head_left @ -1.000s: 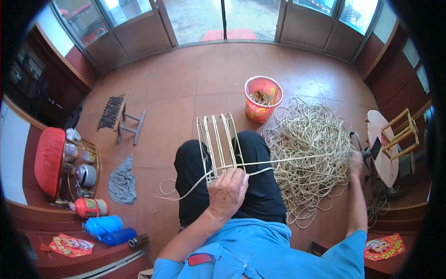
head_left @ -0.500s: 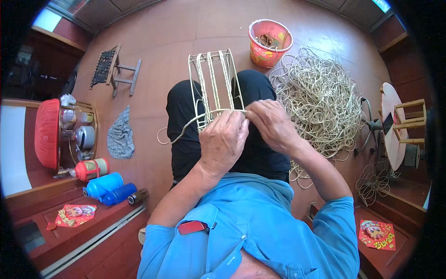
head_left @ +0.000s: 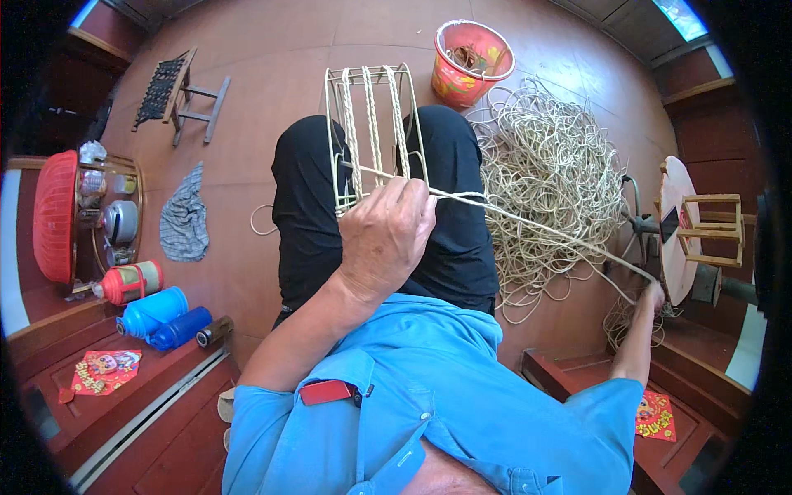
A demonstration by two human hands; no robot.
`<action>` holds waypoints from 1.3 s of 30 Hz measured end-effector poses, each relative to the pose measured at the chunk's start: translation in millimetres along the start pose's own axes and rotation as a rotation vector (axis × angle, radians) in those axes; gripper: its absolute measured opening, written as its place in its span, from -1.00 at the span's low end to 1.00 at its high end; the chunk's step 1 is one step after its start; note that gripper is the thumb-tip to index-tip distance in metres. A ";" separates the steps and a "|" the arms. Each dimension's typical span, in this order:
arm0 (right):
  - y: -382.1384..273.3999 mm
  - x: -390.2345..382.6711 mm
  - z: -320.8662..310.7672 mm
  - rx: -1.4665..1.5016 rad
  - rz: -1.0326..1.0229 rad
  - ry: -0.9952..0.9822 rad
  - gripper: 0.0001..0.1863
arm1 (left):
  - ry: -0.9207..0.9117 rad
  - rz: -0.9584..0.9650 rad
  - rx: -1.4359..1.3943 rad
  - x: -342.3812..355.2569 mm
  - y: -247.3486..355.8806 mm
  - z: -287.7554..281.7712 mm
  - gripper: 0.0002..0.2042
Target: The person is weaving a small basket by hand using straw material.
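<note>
A narrow pale wire frame (head_left: 332,136) rests on my thighs, with several rows of twisted cord (head_left: 374,124) running along its length. My left hand (head_left: 386,235) is closed at its near end, pinching cord against the wire; the fingertips are partly hidden. From there a pale cord (head_left: 540,226) stretches across my right knee to the far right. My right hand (head_left: 651,299) is out at arm's length there, closed on that cord, small and partly hidden by the wrist.
A big heap of loose cord (head_left: 549,181) lies on the floor to the right. Beyond it stands a red bucket (head_left: 462,87). A low stool (head_left: 177,95), a grey cloth (head_left: 183,219) and several flasks (head_left: 157,309) are leftward. At right is an upturned round wooden stool (head_left: 676,219).
My right hand has swung from beside the left hand out to the far right, drawing the cord into a long line. My left hand stays at the frame. The view has shifted slightly.
</note>
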State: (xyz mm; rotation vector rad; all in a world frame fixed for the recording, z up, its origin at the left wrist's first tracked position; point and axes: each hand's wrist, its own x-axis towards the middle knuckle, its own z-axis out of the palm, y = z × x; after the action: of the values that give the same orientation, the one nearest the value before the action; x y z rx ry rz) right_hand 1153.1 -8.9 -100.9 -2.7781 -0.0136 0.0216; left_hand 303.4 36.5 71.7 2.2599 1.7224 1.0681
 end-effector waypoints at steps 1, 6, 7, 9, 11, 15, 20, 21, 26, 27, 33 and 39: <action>-67.0 60.7 -52.1 0.042 -0.051 0.103 -0.33 | 0.109 -0.094 -0.052 -22.3 -25.9 -20.3 -0.85; 24.3 52.7 -28.9 -0.063 -0.059 -0.007 -0.31 | 0.007 -0.030 -0.023 -2.7 -7.3 -1.8 -0.82; -11.5 10.9 17.6 -0.092 -0.126 -0.083 -0.30 | -0.003 -0.078 0.035 -6.7 -6.9 -9.6 -0.81; -13.0 -34.8 20.4 -0.123 -0.158 -0.114 -0.29 | -0.012 -0.060 0.023 -4.4 -5.2 -10.0 -0.81; -5.6 -44.3 -17.5 -0.163 -0.202 -0.118 -0.27 | -0.019 -0.081 -0.006 -5.1 -11.4 -12.7 -0.81; -66.5 -273.9 15.4 0.595 -1.042 -0.496 -0.62 | -0.063 -0.081 0.036 0.6 -3.8 -5.4 -0.80; -104.0 -624.0 -125.4 0.714 -1.222 -1.114 -0.71 | -0.077 -0.110 -0.008 1.0 -8.1 -9.4 -0.80; -101.4 -648.7 -128.6 0.731 -1.193 -1.210 -0.71 | -0.078 -0.131 -0.016 1.0 -8.1 -10.0 -0.81; -92.4 -706.5 -110.8 0.836 -1.076 -1.384 -0.68 | -0.141 -0.196 -0.048 1.7 -6.3 -19.0 -0.82; -90.0 -709.5 -108.7 0.835 -1.069 -1.386 -0.68 | -0.105 -0.219 -0.123 -1.2 -10.5 -21.0 -0.89; -92.1 -708.7 -100.9 0.921 -0.612 -1.678 -0.68 | 0.147 -0.434 -0.423 -14.4 -33.9 -53.5 -0.88; -100.9 -715.2 -99.0 0.912 -0.455 -1.809 -0.70 | 0.207 -0.443 -0.399 -26.4 -52.9 -60.4 -0.87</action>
State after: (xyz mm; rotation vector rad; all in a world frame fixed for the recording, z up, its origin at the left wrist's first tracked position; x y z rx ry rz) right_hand 439.0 41.5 37.0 -1.0438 -0.7892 1.7455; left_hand 222.7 12.7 79.4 1.4897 1.7663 1.4127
